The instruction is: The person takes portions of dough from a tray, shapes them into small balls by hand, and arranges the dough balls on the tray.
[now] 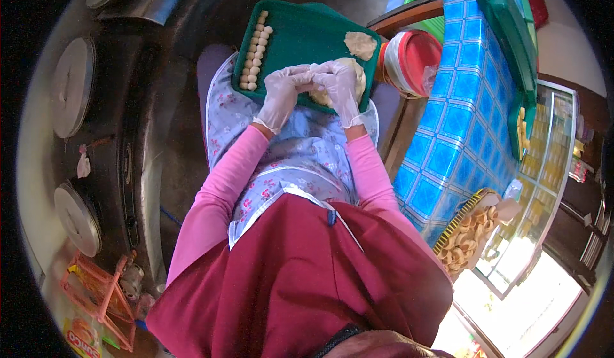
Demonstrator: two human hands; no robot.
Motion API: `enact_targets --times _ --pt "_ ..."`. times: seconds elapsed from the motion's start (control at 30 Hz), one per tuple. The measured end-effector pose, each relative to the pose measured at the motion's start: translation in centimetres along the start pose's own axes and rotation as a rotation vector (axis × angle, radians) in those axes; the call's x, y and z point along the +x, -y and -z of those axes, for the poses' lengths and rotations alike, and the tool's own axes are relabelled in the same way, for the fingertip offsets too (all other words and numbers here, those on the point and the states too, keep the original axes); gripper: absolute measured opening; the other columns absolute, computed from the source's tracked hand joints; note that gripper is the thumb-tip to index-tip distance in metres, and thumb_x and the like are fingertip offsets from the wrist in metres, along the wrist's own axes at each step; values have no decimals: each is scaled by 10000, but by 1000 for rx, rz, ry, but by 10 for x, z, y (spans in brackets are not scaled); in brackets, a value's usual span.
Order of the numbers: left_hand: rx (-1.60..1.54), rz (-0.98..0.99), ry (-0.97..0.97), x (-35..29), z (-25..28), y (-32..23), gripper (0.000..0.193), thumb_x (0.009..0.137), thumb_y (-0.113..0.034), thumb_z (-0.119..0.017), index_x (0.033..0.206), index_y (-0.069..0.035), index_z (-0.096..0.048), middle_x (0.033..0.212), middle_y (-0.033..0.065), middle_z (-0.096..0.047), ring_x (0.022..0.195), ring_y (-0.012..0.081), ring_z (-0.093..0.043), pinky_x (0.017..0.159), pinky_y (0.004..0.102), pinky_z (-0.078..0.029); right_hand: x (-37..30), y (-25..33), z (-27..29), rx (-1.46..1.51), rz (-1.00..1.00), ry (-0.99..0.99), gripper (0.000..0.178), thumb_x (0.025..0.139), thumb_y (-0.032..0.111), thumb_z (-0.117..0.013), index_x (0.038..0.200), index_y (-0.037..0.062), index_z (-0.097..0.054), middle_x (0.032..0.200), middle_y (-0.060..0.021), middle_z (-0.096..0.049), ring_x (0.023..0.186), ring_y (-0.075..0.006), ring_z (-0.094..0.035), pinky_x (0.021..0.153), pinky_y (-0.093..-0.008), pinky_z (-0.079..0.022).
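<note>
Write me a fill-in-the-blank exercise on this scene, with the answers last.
1. Above the gloved left hand and right hand, the sleeves are coloured ____.
2. The pale balls line the ____ side (left or right) of the tray.
3. The tray is coloured ____.
4. The flat dough lies nearer the ____ hand.

Missing words: pink; left; green; right.

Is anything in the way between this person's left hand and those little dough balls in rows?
Nothing visible is: the left hand is just right of the dough balls, with only bare green tray showing between them.
</note>
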State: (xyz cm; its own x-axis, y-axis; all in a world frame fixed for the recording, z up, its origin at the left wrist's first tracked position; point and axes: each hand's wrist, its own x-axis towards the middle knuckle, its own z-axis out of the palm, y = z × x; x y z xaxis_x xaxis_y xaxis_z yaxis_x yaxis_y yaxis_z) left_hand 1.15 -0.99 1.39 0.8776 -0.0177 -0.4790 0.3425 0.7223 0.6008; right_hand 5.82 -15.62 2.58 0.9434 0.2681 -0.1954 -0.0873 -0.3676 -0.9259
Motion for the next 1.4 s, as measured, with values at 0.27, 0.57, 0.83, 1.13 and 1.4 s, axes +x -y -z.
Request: enact_targets --times 0.27,0.57,0.83,1.13,1.4 --pt "556 -478 -60 -9 -17 14 539 824 145 -450 1336 19 -559 1284 88 -636 1167 178 -601 1033 284 -429 7 -17 -16 663 -146 -177 137 822 66 -692 900 -44 -716 847 -116 -712 677 -177 -682 611 -289 -572" --pt "138 -351 -127 0 -1 10 710 768 88 -482 1459 94 -318 1414 180 -508 1257 229 -528 1078 327 -391 17 -6 -31 574 -74 -47 212 828 77 -696 998 -50 -704 885 -107 -718 701 -172 -687 623 -285 -562" --pt "135 -368 -316 4 20 -27 635 814 72 -505 1434 94 -369 1404 177 -502 1286 259 -498 1102 330 -362 97 16 -78 511 -103 -121 232 851 68 -676 1046 -56 -673 855 -93 -702 660 -145 -655 598 -273 -552" --pt "11 -308 -367 -3 54 -8 518 826 36 -528 1339 94 -485 1246 142 -613 1146 214 -591 967 272 -451 176 -24 -130 -9 158 -271 107 781 62 -642 806 25 -740 846 -147 -726 738 -279 -702 696 -372 -550" --pt "-23 -216 -267 -3 23 -11 409 854 0 -569 1258 58 -542 1196 143 -641 1019 201 -640 860 280 -495 199 -45 -80 108 240 -113 183 911 106 -599 1018 7 -710 760 -17 -662 636 -134 -623 541 -281 -468"
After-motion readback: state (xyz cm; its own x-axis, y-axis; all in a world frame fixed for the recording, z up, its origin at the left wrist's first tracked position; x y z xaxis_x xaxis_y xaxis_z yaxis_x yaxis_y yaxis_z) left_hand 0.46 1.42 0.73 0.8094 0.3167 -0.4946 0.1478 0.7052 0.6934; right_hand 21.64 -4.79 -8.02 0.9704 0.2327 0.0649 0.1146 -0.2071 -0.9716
